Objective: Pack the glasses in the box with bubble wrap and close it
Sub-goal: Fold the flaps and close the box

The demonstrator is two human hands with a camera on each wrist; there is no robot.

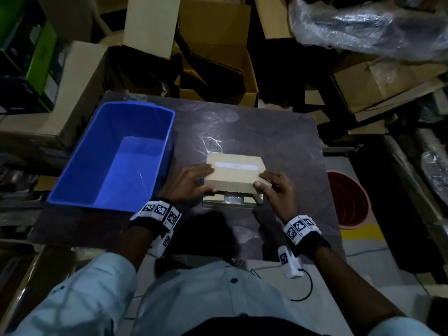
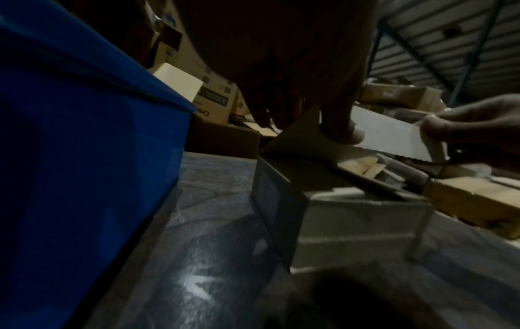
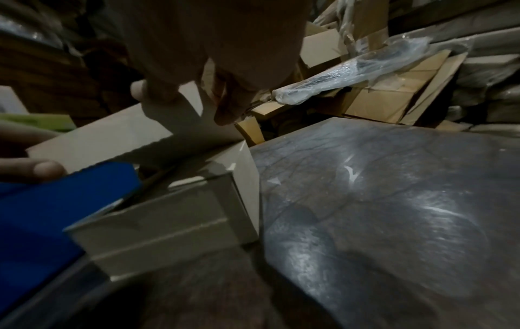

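Observation:
A small cardboard box [image 1: 228,206] stands on the dark marble table [image 1: 266,124], near its front edge. Its hinged lid [image 1: 234,175] is tilted partway down, leaving a gap at the front. Bubble wrap [image 1: 234,199] shows through that gap; the glasses themselves are hidden. My left hand [image 1: 191,183] grips the lid's left corner, thumb on the front flap and fingers on top. My right hand [image 1: 274,187] grips the right corner the same way. In the left wrist view my thumb [image 2: 340,124] presses the lid [image 2: 394,138]. The right wrist view shows the lid [image 3: 112,138] above the box [image 3: 168,227].
A blue plastic bin [image 1: 109,154] with nothing in it stands on the table just left of the box. A red bucket [image 1: 349,200] is on the floor to the right. Open cardboard cartons [image 1: 213,57] and a plastic-wrapped bundle [image 1: 363,25] crowd the space behind the table.

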